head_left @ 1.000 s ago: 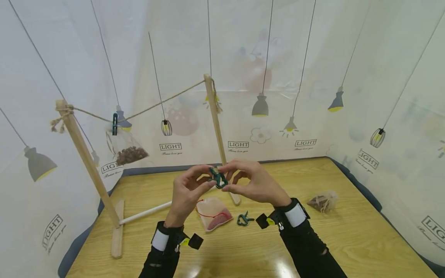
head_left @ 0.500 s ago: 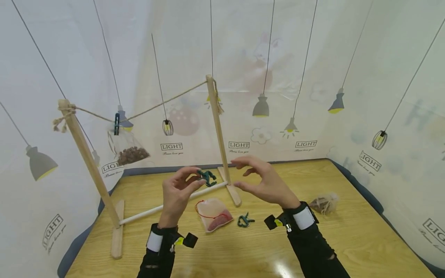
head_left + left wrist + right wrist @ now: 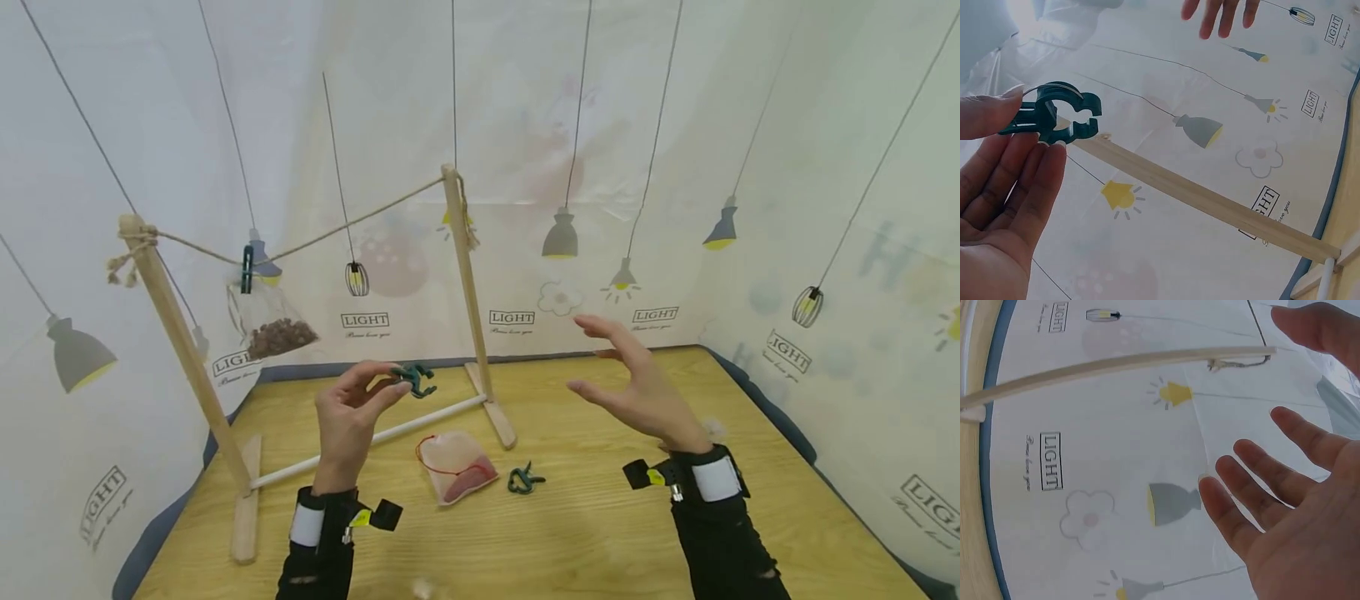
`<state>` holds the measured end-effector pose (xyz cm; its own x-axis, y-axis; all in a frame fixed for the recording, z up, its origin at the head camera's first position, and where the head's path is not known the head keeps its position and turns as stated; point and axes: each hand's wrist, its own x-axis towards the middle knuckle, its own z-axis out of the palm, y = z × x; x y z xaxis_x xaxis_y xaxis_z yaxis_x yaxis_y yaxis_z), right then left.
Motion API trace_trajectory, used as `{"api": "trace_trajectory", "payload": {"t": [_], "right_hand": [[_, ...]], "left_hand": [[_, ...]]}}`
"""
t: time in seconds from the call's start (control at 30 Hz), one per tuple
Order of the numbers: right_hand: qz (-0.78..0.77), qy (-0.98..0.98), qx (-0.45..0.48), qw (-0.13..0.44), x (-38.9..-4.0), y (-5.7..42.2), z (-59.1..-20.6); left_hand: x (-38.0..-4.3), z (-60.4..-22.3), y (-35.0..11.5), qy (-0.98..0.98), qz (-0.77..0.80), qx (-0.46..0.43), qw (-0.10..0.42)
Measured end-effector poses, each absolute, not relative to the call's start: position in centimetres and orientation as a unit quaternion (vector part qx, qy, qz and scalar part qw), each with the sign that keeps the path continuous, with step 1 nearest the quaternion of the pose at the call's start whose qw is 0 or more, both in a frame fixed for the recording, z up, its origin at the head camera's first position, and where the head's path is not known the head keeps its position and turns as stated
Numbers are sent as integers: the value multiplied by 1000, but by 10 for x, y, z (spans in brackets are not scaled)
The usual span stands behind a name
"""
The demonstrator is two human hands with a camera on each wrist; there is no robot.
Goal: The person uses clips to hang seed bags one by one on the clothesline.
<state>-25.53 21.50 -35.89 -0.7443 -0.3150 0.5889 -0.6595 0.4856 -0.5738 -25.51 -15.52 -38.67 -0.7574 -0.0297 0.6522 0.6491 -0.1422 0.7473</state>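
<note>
My left hand [image 3: 351,421] pinches a dark green spring clip [image 3: 1063,112] between thumb and fingers, above the table and left of the middle. The clip's curved jaws point away from the palm with a gap between their tips. My right hand [image 3: 641,387] is raised on the right side, its fingers [image 3: 1254,481] spread and nothing in them. Below and between the hands, a second green clip [image 3: 523,479] lies on the table. Beside it is a pale mesh drawstring bag [image 3: 456,467] with a red cord and something reddish inside.
A wooden stand with two posts [image 3: 468,283] carries a sagging rope [image 3: 360,218]. From it a clear bag [image 3: 277,329] of brown pieces hangs by a green clip [image 3: 247,269]. A white rod [image 3: 427,419] joins the feet. Another small bag [image 3: 712,429] is mostly behind the right hand.
Both hands were together at the clip. The right hand has let go and moved right, now partly covering the small bag. The left hand has carried the clip to the left.
</note>
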Motion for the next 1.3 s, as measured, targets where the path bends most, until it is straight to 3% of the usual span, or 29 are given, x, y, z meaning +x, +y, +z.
{"api": "trace_trajectory", "payload": {"t": [0.27,0.83,1.3], "right_hand": [[383,-877,207,204,-253,263,-369],[392,-916,61,51,-255,352,-422],[433,-900,45,-2,-258,390,-478]], "left_hand": [[-255,-383,-163,-607,-711,-253,249],[-253,-380,-174,-607,-715,-235,256],[-253,-381,-176,-606,-711,-244,258]]}}
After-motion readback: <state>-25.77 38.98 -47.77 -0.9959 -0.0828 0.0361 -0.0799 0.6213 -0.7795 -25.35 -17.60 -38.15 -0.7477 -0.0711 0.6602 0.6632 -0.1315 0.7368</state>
